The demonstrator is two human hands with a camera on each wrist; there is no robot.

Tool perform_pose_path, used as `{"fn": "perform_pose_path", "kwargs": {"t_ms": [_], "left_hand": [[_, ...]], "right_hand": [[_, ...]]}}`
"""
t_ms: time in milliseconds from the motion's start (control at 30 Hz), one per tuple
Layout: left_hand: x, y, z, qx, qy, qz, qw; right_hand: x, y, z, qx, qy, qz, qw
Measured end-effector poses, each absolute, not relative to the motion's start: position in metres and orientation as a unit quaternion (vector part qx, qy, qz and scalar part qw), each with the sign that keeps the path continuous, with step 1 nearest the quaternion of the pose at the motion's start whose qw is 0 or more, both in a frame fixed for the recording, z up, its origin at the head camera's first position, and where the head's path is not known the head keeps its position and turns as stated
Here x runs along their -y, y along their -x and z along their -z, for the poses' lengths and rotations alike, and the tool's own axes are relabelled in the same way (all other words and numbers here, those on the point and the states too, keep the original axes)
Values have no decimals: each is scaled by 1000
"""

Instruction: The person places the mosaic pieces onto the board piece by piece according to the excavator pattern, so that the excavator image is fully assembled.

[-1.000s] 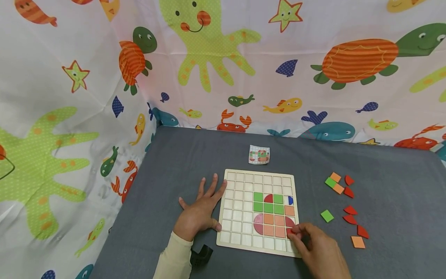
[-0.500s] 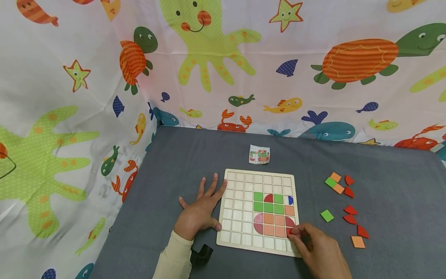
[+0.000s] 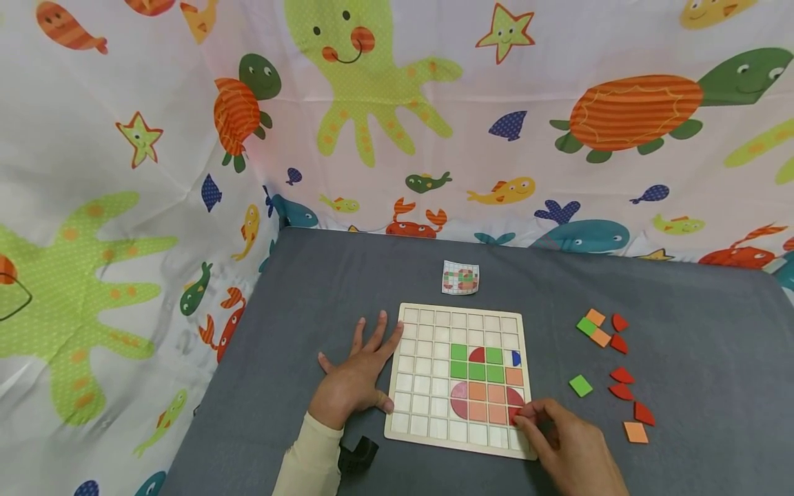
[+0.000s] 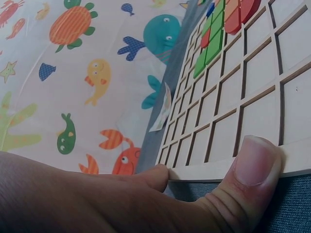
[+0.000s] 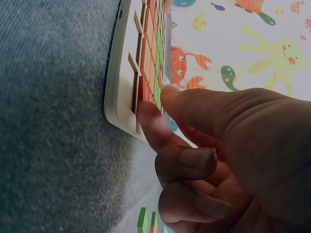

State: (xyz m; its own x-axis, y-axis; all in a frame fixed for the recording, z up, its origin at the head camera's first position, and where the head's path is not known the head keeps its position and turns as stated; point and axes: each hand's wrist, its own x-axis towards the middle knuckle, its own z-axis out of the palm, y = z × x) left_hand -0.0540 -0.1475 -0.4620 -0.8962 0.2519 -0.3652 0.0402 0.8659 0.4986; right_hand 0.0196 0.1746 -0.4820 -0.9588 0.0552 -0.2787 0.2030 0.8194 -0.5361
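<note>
At lower centre, the board point(image 3: 438, 428) lies flat on the tabletop point(image 3: 713, 344); the left hand point(image 3: 350, 389) touches its left edge with fingers spread, grasping nothing, presumably to steady it. The right hand point(image 3: 567, 441) pinches a red piece point(image 3: 514, 414) at the board's lower right. Loose pieces point(image 3: 621, 391) lie at right, seemingly for easy reach.
</note>
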Motion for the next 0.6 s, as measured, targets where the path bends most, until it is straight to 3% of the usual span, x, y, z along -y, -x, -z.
{"fn": "perform_pose_path", "kwargs": {"t_ms": [267,600], "left_hand": [[150,55,475,-942,-91,-255,197],[147,54,460,-941,-77,-248,216]], "right_hand": [[-179,-22,481,-946,-56,302,103],[-190,-22,481,-955,-45,288,63]]}}
